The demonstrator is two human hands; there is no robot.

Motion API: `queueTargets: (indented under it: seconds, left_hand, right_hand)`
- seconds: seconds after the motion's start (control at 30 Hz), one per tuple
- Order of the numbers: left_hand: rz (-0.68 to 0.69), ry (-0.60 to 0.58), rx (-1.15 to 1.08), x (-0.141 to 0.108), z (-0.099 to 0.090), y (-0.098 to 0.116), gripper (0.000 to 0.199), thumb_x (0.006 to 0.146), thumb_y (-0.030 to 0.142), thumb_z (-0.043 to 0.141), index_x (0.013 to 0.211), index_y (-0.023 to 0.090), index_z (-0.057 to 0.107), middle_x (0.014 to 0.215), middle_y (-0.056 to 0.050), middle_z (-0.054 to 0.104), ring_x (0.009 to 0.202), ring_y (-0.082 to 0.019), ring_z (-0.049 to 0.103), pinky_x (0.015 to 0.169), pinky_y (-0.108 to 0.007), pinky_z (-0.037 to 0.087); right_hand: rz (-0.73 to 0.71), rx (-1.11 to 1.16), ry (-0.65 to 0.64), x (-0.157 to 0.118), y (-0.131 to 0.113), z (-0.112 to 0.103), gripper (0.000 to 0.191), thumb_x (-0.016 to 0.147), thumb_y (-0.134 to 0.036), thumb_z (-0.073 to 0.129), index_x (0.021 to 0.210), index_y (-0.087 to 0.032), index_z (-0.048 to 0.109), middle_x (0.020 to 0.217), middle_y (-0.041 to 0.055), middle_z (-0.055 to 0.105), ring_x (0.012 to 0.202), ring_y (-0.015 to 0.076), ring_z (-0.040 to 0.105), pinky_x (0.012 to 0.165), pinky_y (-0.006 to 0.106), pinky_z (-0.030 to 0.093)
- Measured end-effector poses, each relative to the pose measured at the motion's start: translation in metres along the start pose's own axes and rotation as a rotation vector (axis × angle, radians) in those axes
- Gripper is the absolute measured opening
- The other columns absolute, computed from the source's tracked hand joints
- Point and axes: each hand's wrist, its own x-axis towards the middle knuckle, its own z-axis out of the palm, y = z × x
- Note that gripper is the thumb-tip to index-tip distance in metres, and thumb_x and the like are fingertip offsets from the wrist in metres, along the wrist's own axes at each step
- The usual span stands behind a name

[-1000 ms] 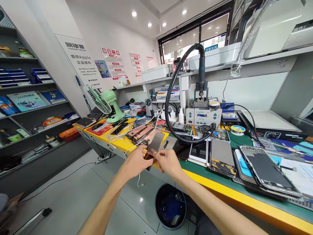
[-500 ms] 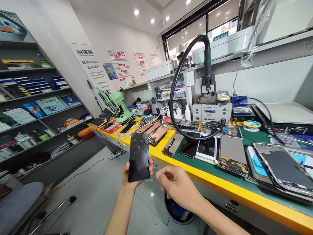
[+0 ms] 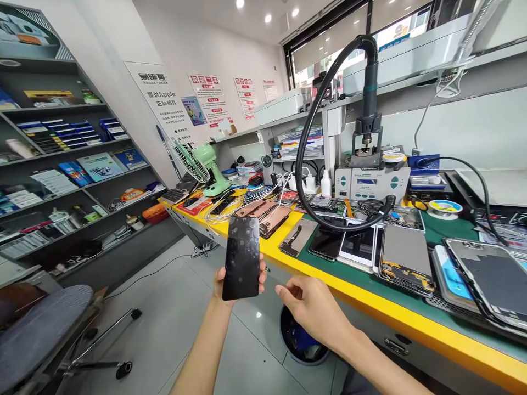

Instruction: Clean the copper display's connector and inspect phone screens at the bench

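A black smartphone (image 3: 241, 258) with smudges on its dark screen is held upright in front of the bench. My left hand (image 3: 224, 285) grips it from behind, thumb on one edge and fingertips on the other. To the right of the phone, touching nothing, is my right hand (image 3: 308, 302), its fingers curled and the thumb near the index fingertip. Whether anything small sits between those fingertips is too small to tell.
The yellow-edged bench (image 3: 329, 285) bears phone parts, a tablet (image 3: 405, 252), a rework station (image 3: 366, 184) with a looping black hose, and a green fan (image 3: 212, 170). A bin (image 3: 288, 334) stands below; a chair (image 3: 45, 323) is at left.
The view has shifted, so bench and shelves appear farther right. The phone looks slightly more upright in my left hand. My right hand's fingers stay curled beside it.
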Motion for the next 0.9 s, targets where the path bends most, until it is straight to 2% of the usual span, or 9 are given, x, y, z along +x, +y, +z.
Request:
queueTargets:
  seconds: [0.1, 0.2, 0.27, 0.37, 0.47, 0.63, 0.77, 0.9]
  left_hand:
    - [-0.025, 0.056, 0.035, -0.002, 0.006, 0.010, 0.077, 0.061, 0.055, 0.075, 0.122, 0.010, 0.060, 0.105, -0.014, 0.063, 0.091, -0.026, 0.060, 0.077, -0.040, 0.055]
    - [-0.036, 0.119, 0.074, -0.004, 0.009, 0.021, 0.054, 0.079, 0.038, 0.065, 0.123, 0.007, 0.061, 0.113, -0.017, 0.064, 0.101, -0.030, 0.060, 0.087, -0.046, 0.052]
    - [-0.044, 0.148, 0.083, -0.004, 0.011, 0.026, 0.043, 0.087, 0.032, 0.057, 0.121, 0.006, 0.062, 0.114, -0.019, 0.065, 0.104, -0.031, 0.060, 0.090, -0.049, 0.050]
    - [-0.061, 0.162, 0.059, -0.003, 0.013, 0.027, 0.040, 0.091, 0.030, 0.049, 0.120, 0.007, 0.063, 0.116, -0.020, 0.065, 0.105, -0.031, 0.059, 0.089, -0.048, 0.050]
    - [-0.062, 0.136, -0.003, -0.001, 0.016, 0.025, 0.049, 0.086, 0.042, 0.054, 0.123, 0.010, 0.061, 0.116, -0.018, 0.062, 0.100, -0.028, 0.059, 0.081, -0.042, 0.051]
    - [-0.022, 0.059, -0.085, 0.000, 0.016, 0.016, 0.074, 0.068, 0.065, 0.060, 0.114, 0.007, 0.062, 0.094, -0.011, 0.057, 0.079, -0.017, 0.052, 0.061, -0.026, 0.046]
    - [0.016, -0.023, -0.083, -0.001, 0.011, 0.009, 0.079, 0.060, 0.070, 0.063, 0.109, 0.008, 0.062, 0.086, -0.007, 0.052, 0.071, -0.015, 0.047, 0.052, -0.024, 0.043]
    - [0.057, -0.094, -0.049, -0.001, 0.008, 0.006, 0.076, 0.058, 0.072, 0.064, 0.107, 0.013, 0.062, 0.083, -0.005, 0.049, 0.067, -0.014, 0.045, 0.048, -0.024, 0.041]
  right_hand:
    - [-0.074, -0.247, 0.075, 0.003, 0.009, 0.001, 0.026, 0.094, -0.023, 0.051, 0.071, -0.018, 0.061, 0.068, 0.0039, 0.063, 0.059, 0.0169, 0.055, 0.054, 0.027, 0.036]
    - [-0.175, -0.487, 0.134, 0.008, 0.016, 0.006, 0.023, 0.093, -0.013, 0.047, 0.080, -0.015, 0.065, 0.082, 0.0117, 0.064, 0.078, 0.0241, 0.057, 0.065, 0.032, 0.039]
    - [-0.244, -0.616, 0.152, 0.016, 0.018, 0.008, 0.018, 0.092, -0.013, 0.049, 0.086, -0.014, 0.066, 0.088, 0.0139, 0.063, 0.088, 0.0280, 0.054, 0.071, 0.036, 0.041]
    - [-0.292, -0.762, 0.181, 0.033, 0.020, 0.010, 0.018, 0.091, -0.017, 0.055, 0.104, -0.010, 0.065, 0.099, 0.0172, 0.061, 0.095, 0.0313, 0.049, 0.074, 0.041, 0.042]
    - [-0.279, -0.861, 0.206, 0.047, 0.023, 0.010, 0.023, 0.087, -0.018, 0.060, 0.104, -0.004, 0.066, 0.098, 0.0199, 0.060, 0.094, 0.0328, 0.048, 0.071, 0.043, 0.042]
    - [-0.300, -0.933, 0.196, 0.051, 0.034, 0.013, 0.010, 0.080, -0.009, 0.064, 0.088, -0.009, 0.069, 0.087, 0.0160, 0.059, 0.087, 0.0307, 0.049, 0.066, 0.040, 0.041]
    - [-0.352, -0.956, 0.195, 0.047, 0.038, 0.015, 0.010, 0.083, -0.009, 0.061, 0.088, -0.011, 0.069, 0.087, 0.0145, 0.059, 0.086, 0.0301, 0.049, 0.066, 0.040, 0.040]
    - [-0.412, -0.973, 0.198, 0.043, 0.038, 0.015, 0.015, 0.084, -0.003, 0.057, 0.090, -0.011, 0.068, 0.085, 0.0123, 0.059, 0.083, 0.0285, 0.049, 0.066, 0.040, 0.039]
